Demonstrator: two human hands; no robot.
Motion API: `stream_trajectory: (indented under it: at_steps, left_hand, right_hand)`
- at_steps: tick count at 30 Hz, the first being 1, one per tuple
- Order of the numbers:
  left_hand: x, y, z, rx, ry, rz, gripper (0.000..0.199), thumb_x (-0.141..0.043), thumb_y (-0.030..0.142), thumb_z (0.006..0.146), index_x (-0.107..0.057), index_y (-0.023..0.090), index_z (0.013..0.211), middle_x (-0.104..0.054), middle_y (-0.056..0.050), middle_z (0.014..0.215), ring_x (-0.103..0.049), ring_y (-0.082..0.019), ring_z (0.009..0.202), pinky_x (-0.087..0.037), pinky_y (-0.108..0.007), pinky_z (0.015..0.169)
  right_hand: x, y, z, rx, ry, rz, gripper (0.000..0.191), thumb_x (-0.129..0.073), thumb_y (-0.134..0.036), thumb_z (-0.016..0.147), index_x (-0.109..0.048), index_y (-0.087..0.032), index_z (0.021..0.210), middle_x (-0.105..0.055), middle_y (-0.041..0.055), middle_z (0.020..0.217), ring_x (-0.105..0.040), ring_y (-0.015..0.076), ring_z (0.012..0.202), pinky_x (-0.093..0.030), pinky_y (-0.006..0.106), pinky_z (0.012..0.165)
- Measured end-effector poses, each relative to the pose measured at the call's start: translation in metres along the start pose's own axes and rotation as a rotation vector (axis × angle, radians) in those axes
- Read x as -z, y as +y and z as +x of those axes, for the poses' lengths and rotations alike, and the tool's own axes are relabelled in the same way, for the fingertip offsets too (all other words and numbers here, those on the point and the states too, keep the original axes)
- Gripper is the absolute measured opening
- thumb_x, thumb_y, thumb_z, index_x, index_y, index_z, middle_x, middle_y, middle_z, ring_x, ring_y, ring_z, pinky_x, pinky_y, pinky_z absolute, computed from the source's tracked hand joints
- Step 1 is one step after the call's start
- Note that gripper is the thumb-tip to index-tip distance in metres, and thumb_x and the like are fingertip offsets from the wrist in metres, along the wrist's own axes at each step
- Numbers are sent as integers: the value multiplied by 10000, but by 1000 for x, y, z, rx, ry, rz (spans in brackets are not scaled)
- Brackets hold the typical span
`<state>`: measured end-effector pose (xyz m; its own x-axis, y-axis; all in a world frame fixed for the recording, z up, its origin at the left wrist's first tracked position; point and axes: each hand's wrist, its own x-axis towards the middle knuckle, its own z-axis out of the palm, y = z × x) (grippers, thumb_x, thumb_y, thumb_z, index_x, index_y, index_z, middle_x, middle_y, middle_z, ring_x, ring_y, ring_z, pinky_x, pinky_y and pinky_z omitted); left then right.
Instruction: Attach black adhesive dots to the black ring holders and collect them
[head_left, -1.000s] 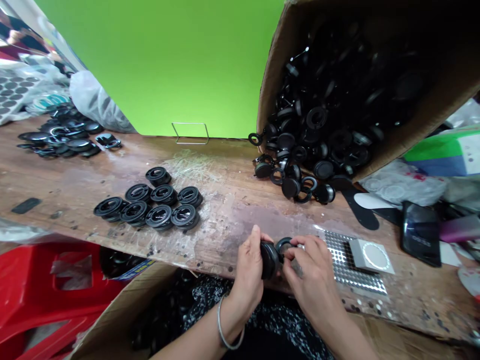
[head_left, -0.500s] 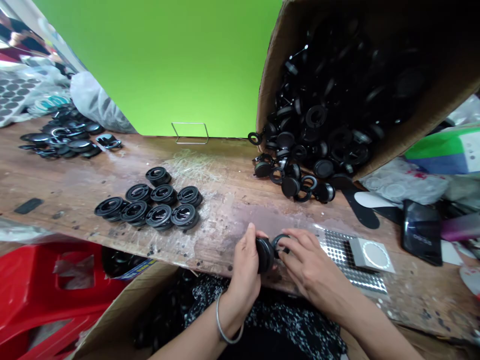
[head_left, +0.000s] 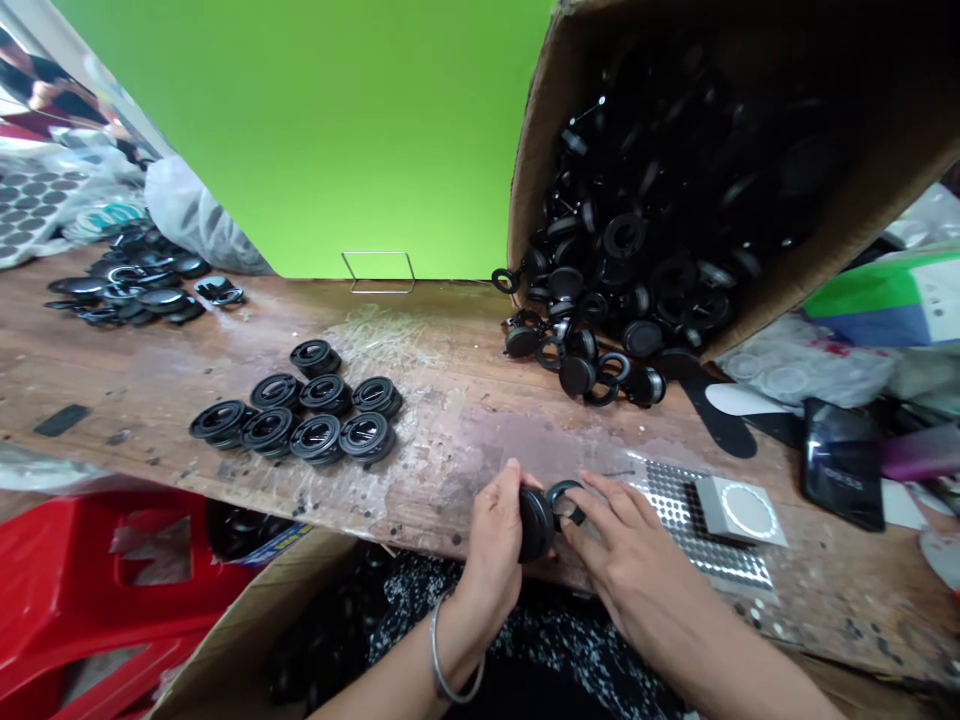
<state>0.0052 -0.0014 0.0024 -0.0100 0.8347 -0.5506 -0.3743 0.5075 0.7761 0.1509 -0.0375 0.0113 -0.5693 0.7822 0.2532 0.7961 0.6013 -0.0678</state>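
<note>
My left hand (head_left: 495, 530), with a metal bangle on its wrist, is closed around a round black plastic part (head_left: 535, 525) held on edge near the bench front. Against that part's right side, the fingers of my right hand (head_left: 619, 530) grip a black ring-shaped piece (head_left: 564, 496). Whether the ring is joined to the round part I cannot tell. To the left, several round black parts (head_left: 316, 438) with ring tops sit grouped on the wooden bench (head_left: 442, 470). Similar loose black pieces spill from a cardboard box (head_left: 531, 160) at the back right.
A green panel (head_left: 315, 140) stands behind the bench, with a wire stand (head_left: 379, 272) before it. At right lie a dotted silver sheet (head_left: 667, 500), a small white box (head_left: 739, 510) and a black phone (head_left: 844, 465). A red stool (head_left: 67, 580) stands lower left.
Both hands have shifted slightly down and right with the black part and ring. The ring stays at the part's right side. The grouped parts remain in place.
</note>
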Motion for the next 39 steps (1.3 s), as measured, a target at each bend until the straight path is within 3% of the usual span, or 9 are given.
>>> stream_trajectory:
  at_steps: [7, 13, 19, 23, 26, 29, 34, 36, 39]
  left_hand:
    - [-3, 6, -8, 77, -110, 8, 341, -553, 503, 813, -584, 176, 722, -509, 28, 515, -450, -105, 376, -373, -190, 316]
    - [3, 8, 3, 132, -32, -140, 328, -563, 478, 801, -596, 160, 729, -487, 38, 452, -442, -99, 351, -366, -189, 335]
    - [5, 10, 6, 167, 27, -201, 263, -551, 391, 836, -609, 147, 758, -529, 27, 490, -474, -98, 383, -376, -188, 359]
    - [10, 9, 8, 183, 10, -222, 282, -533, 397, 856, -606, 148, 747, -533, 22, 482, -474, -95, 369, -360, -183, 349]
    - [16, 11, 9, 193, -44, -274, 274, -531, 385, 861, -596, 153, 731, -511, 30, 465, -455, -89, 349, -344, -179, 336]
    - [23, 18, 8, 302, -161, -365, 260, -530, 378, 861, -582, 165, 721, -487, 38, 447, -428, -84, 328, -305, -173, 315]
    - [36, 20, -2, 390, -418, -393, 374, -467, 502, 876, -604, 182, 739, -425, 36, 370, -357, -93, 277, -212, -175, 276]
    - [41, 14, -8, 430, -452, -353, 406, -444, 545, 875, -600, 192, 752, -413, 34, 349, -337, -96, 257, -170, -178, 270]
    - [46, 6, -14, 474, -438, -236, 466, -447, 642, 854, -587, 202, 789, -460, 30, 369, -349, -103, 250, -168, -194, 276]
  right_hand:
    - [-8, 0, -5, -77, 68, 155, 412, -417, -83, 877, -556, -95, 1265, -568, 175, 1276, -511, 316, 1184, -477, 564, 970]
    - [-1, 13, -10, -295, 130, 528, 260, -415, -167, 962, -590, -228, 1145, -578, 96, 1239, -566, 201, 1151, -525, 384, 931]
    - [-2, 8, 1, -47, 223, 334, 232, -517, -75, 905, -630, -196, 1068, -617, 95, 1157, -480, 287, 1239, -401, 531, 1022]
    - [-2, 3, 7, 32, 241, 337, 271, -488, -7, 885, -623, -157, 1064, -663, 76, 1055, -518, 266, 1181, -335, 540, 1066]
    - [1, 6, 11, 0, 213, 562, 219, -503, -42, 895, -616, -193, 1007, -653, 50, 1029, -560, 204, 1099, -389, 437, 1042]
    - [-1, 6, 18, -146, 197, 819, 98, -517, -162, 931, -597, -214, 950, -634, 41, 995, -588, 167, 995, -471, 310, 884]
    - [-9, -14, 31, -396, 344, 1047, 385, -320, -290, 1015, -481, -203, 675, -509, -7, 647, -523, 125, 612, -419, 246, 599]
    - [-6, -26, 37, -371, 291, 1110, 421, -327, -308, 1011, -482, -201, 635, -487, -15, 591, -490, 115, 546, -401, 234, 553]
    - [2, -39, 44, -202, 35, 1241, 521, -278, -321, 1018, -535, -202, 581, -512, -11, 527, -508, 116, 503, -441, 229, 555]
